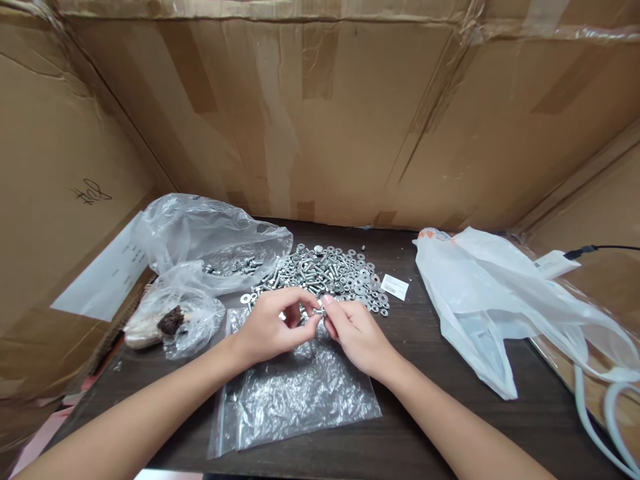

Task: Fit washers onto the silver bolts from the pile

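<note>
Between my two hands is a small silver bolt [318, 311], pinched at both ends by the fingertips. My left hand [280, 321] curls its thumb and forefinger around the bolt's left end. Fingers of my right hand [356, 331] are closed at the other end; whether they also hold a washer or nut is too small to tell. Just beyond the hands lies a pile of loose bolts [320, 270] mixed with flat washers [367, 273]. Below my wrists, a clear zip bag [305, 400] lies flat on the dark table [425, 413].
At the left, a large clear plastic bag [200, 230] holds some bolts. A smaller knotted clear bag [195, 313] sits before it. A white label [395, 287] lies right of the washers. A white plastic bag [465, 287] covers the right side. Cardboard walls [350, 120] enclose the table.
</note>
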`<act>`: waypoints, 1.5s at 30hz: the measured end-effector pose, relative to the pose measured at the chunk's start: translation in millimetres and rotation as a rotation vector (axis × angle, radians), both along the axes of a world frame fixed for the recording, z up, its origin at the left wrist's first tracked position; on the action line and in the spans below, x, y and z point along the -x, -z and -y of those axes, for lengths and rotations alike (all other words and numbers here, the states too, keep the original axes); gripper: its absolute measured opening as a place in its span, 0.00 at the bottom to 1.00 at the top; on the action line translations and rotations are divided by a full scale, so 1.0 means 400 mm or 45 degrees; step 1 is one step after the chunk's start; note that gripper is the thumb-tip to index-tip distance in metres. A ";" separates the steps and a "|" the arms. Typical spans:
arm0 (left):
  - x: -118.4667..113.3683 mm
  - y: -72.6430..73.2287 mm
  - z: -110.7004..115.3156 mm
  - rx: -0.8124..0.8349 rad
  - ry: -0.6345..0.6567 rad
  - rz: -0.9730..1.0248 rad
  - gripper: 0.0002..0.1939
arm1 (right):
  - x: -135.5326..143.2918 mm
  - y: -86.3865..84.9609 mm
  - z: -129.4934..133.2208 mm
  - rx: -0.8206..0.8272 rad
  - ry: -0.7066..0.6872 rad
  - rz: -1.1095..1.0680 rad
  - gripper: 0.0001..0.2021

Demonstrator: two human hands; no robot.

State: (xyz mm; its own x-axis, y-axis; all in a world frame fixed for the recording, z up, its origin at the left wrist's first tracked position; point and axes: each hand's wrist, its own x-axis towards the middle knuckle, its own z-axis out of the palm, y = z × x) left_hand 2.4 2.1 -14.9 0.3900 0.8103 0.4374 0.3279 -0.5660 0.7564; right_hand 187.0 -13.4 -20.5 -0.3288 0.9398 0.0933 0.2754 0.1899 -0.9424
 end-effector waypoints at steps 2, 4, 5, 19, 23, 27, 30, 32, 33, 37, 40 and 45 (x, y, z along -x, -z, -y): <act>0.000 0.000 -0.004 0.166 0.028 0.038 0.04 | -0.003 -0.004 0.003 -0.177 0.041 0.071 0.23; 0.000 -0.002 -0.009 0.313 0.081 0.081 0.04 | -0.005 -0.008 0.008 -0.343 0.035 0.121 0.15; 0.000 -0.002 -0.011 0.348 0.103 0.092 0.05 | -0.005 -0.009 0.010 -0.379 0.020 0.131 0.12; 0.003 -0.007 -0.014 0.404 0.095 0.026 0.05 | -0.004 -0.010 0.011 -0.329 -0.024 0.182 0.13; 0.001 -0.012 -0.016 0.448 0.128 0.075 0.07 | -0.011 -0.013 0.011 -0.312 -0.048 0.168 0.10; 0.004 -0.004 -0.008 0.273 0.063 0.013 0.05 | -0.005 -0.012 0.009 -0.280 -0.045 0.123 0.12; 0.007 0.000 -0.001 -0.071 0.043 -0.041 0.04 | 0.002 -0.007 0.009 -0.068 -0.113 0.015 0.23; 0.008 0.000 0.000 -0.189 0.064 -0.048 0.04 | 0.005 -0.002 0.009 0.017 -0.126 -0.020 0.28; 0.008 -0.001 -0.001 -0.169 0.069 -0.040 0.05 | 0.005 -0.001 0.010 -0.012 -0.106 -0.009 0.28; 0.006 -0.001 -0.008 0.182 0.061 0.020 0.06 | 0.000 -0.003 0.010 -0.343 -0.003 0.145 0.18; 0.004 0.001 -0.011 0.341 0.062 0.062 0.06 | -0.004 -0.007 0.007 -0.374 0.001 0.144 0.13; -0.005 0.001 0.005 0.210 0.010 0.031 0.06 | -0.001 0.000 0.003 -0.054 -0.046 -0.001 0.27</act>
